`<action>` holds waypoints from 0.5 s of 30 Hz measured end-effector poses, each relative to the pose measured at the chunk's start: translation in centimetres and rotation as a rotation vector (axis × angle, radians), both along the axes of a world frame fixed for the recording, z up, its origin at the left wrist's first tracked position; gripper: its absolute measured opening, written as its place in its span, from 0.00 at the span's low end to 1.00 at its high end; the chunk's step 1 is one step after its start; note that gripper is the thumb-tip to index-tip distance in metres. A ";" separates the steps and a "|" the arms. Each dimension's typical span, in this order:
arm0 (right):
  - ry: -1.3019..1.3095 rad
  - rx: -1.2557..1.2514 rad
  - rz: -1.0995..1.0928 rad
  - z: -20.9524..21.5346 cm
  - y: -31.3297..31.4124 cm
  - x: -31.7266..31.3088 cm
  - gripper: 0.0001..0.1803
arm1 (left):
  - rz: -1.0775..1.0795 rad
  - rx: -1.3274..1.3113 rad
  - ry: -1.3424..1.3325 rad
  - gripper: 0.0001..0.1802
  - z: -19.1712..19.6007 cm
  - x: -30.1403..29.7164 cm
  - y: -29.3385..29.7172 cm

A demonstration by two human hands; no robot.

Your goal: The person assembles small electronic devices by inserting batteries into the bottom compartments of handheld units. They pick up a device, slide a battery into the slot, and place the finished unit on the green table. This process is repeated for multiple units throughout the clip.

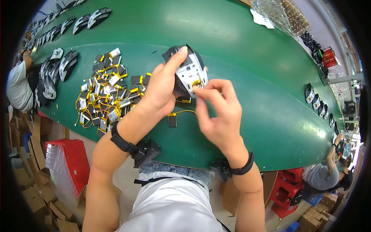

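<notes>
My left hand grips a curved black and white plastic housing, thumb across its top, and holds it tilted above the green table. Inside the white face sits a small yellow-taped part. The fingers of my right hand are pinched at the housing's lower edge, and what is between them is too small to make out. Below, a dark flat battery has a yellow wire running toward my right hand; whether the hand holds that wire is unclear. Another battery lies partly hidden under the housing.
Left of my arm spreads a heap of wired batteries on the green table. More housings stand at the left, far left and right. A person works at the left, another at the right. Red crates stand below.
</notes>
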State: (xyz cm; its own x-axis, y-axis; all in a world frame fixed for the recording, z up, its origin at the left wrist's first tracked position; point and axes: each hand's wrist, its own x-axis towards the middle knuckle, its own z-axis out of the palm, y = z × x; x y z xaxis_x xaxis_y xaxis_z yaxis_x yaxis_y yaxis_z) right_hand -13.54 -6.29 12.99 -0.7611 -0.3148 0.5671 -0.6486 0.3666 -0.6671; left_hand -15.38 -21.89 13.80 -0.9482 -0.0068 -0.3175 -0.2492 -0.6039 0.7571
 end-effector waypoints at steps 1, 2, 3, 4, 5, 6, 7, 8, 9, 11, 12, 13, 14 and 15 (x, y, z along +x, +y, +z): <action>-0.057 -0.065 0.050 0.2 0.8 -0.7 0.14 | -0.013 0.039 0.027 0.20 0.0 0.1 0.2; -0.165 -0.178 0.112 0.3 1.2 -1.4 0.11 | -0.014 0.015 0.074 0.19 0.1 0.1 0.2; -0.184 -0.186 0.132 0.4 1.6 -1.8 0.11 | -0.007 -0.006 0.082 0.20 0.4 0.0 0.0; -0.203 -0.194 0.152 0.6 1.9 -2.1 0.10 | 0.000 -0.026 0.090 0.21 0.8 -0.2 -0.2; -0.153 -0.154 0.133 0.7 1.9 -1.9 0.10 | 0.001 -0.015 0.093 0.21 0.7 -0.4 -0.5; -0.103 -0.115 0.113 0.9 1.8 -1.7 0.10 | 0.003 -0.005 0.096 0.22 0.5 -0.6 -0.8; -0.054 -0.076 0.093 1.0 1.7 -1.6 0.10 | 0.005 0.005 0.099 0.22 0.5 -0.7 -1.0; -0.075 -0.101 0.081 1.0 1.7 -1.6 0.10 | 0.010 -0.004 0.086 0.22 0.8 -0.6 -1.1; -0.096 -0.126 0.068 0.9 1.6 -1.7 0.10 | 0.016 -0.012 0.073 0.23 1.0 -0.5 -1.0; -0.125 -0.175 0.041 0.8 1.6 -2.1 0.09 | 0.019 0.031 0.079 0.20 1.9 -0.5 -1.2; -0.153 -0.150 0.073 0.8 1.6 -2.1 0.09 | 0.011 0.030 0.072 0.20 2.5 -0.2 -1.5; -0.180 -0.123 0.106 0.8 1.5 -1.9 0.08 | 0.004 0.030 0.064 0.20 3.1 0.3 -1.9; -0.205 -0.093 0.143 0.7 1.5 -1.8 0.08 | 0.001 0.031 0.058 0.20 3.7 0.6 -2.5; -0.220 -0.009 0.183 0.4 1.4 -1.7 0.08 | -0.008 -0.038 0.075 0.20 4.7 0.9 -3.5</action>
